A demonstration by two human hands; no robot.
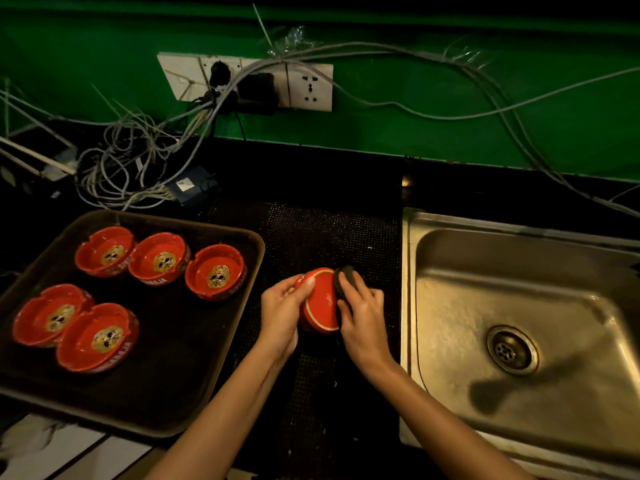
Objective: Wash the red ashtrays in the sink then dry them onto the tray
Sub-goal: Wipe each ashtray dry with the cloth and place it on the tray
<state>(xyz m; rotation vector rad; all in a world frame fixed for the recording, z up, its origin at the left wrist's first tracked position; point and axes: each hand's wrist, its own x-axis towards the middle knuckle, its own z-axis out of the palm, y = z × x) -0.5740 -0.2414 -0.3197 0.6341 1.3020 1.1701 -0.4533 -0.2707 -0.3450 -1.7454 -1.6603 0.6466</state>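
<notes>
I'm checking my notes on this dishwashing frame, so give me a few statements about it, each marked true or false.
1. Five red ashtrays sit on the tray. True.
2. The left hand grips a sixth ashtray. True.
3. The right hand holds nothing. False: the right hand presses a dark scrubbing pad against the sixth ashtray.
4. The sixth ashtray is held inside the sink basin. False: it is over the black mat between tray and sink basin.
5. The ashtrays on the tray lie upside down. False: all five sit open side up.
</notes>
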